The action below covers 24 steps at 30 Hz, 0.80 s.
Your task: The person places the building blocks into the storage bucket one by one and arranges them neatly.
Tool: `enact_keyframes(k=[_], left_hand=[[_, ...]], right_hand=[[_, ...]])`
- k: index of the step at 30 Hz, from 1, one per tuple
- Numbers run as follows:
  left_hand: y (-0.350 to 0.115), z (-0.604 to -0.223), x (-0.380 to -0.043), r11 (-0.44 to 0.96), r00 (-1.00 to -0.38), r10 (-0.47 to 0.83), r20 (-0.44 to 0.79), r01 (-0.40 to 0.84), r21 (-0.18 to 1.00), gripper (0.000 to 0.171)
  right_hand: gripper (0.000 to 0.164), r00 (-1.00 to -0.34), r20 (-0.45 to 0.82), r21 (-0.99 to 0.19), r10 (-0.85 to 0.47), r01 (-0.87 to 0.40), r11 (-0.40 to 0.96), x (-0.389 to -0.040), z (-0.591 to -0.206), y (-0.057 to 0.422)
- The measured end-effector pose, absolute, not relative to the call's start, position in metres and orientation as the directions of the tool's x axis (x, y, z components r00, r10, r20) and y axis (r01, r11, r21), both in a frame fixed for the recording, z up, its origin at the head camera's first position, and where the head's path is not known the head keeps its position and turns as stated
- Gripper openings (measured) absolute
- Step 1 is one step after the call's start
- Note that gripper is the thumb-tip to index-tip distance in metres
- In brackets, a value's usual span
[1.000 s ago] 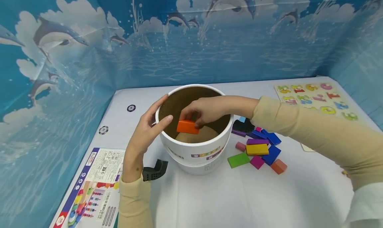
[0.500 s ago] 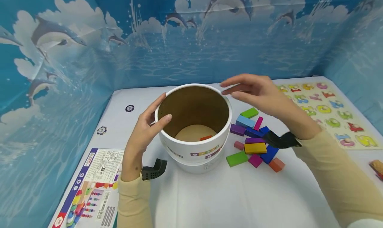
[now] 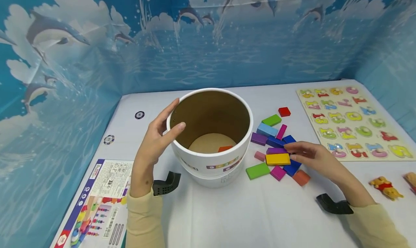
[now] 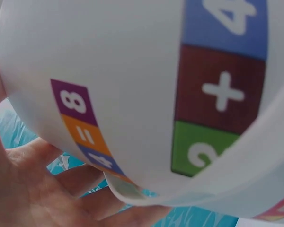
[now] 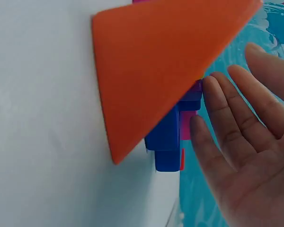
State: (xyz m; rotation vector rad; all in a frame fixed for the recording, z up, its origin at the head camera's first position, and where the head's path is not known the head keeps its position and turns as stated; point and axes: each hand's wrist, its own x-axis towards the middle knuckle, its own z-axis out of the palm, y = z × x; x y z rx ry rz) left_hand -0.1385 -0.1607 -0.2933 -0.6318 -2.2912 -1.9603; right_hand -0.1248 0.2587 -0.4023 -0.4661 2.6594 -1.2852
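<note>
A white bucket (image 3: 211,155) with number strips on its side stands mid-table. At its left rim, my left hand (image 3: 155,143) holds the wall, the thumb over the rim and the fingers along the outside; the left wrist view shows these fingers (image 4: 80,179) spread beside the wall. An orange block (image 3: 225,148) lies on the bucket's floor. My right hand (image 3: 313,157) reaches over the pile right of the bucket, fingertips at the yellow block (image 3: 278,159) and a blue block (image 3: 293,167), nothing gripped. A coral-orange block (image 5: 151,61) looms near the right wrist camera.
Around the pile lie green (image 3: 258,171), purple (image 3: 259,139), light blue (image 3: 267,129) and red (image 3: 284,111) blocks. A number puzzle board (image 3: 354,121) is at the back right, a bear figure (image 3: 386,187) in front of it. A printed box (image 3: 97,201) lies at left.
My right hand has let the orange block go inside the bucket, come out over the rim and moved right and down to the block pile. My left hand has stayed at the rim.
</note>
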Motion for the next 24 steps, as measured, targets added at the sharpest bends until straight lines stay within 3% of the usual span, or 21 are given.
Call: enact_keyframes(k=[6,11,16,24], left_hand=[[-0.161,-0.294,-0.138,0.103,-0.912,0.267,0.312,0.349,0.932,0.059],[-0.161,-0.294,-0.138,0.108,-0.913,0.263,0.311,0.349,0.931,0.059],[-0.16,-0.293,-0.138,0.103,-0.914,0.26,0.31,0.346,0.933,0.059],[-0.159,-0.293,-0.137,0.112,-0.917,0.254,0.307,0.343,0.933,0.059]], right_hand=[[0.036,-0.947,0.04,-0.636,-0.318,-0.27,0.723,-0.121,-0.407,0.25],[0.046,-0.938,0.096,-0.569,-0.333,-0.326,0.755,-0.121,-0.413,0.248],[0.054,-0.92,0.115,-0.58,-0.374,-0.367,0.727,-0.122,-0.422,0.25],[0.048,-0.922,0.145,-0.607,-0.359,-0.37,0.703,-0.123,-0.428,0.248]])
